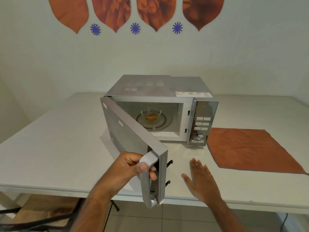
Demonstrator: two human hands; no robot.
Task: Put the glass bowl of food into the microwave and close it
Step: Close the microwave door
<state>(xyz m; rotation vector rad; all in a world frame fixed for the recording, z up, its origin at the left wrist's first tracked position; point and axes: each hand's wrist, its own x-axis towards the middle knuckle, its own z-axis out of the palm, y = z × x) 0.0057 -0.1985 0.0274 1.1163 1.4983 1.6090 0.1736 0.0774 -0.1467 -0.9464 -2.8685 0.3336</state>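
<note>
A white table carries the microwave and an orange cloth.

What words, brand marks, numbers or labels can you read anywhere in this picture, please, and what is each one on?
Small logo on the open microwave door: a few pale characters, too blurred to read.
White sticker near the door's top corner: unreadable.
Label strip on the microwave top: print too small to read.
Buttons on the control panel: no legible markings.
Nothing else carries text; the wall shapes are decoration only.
</note>
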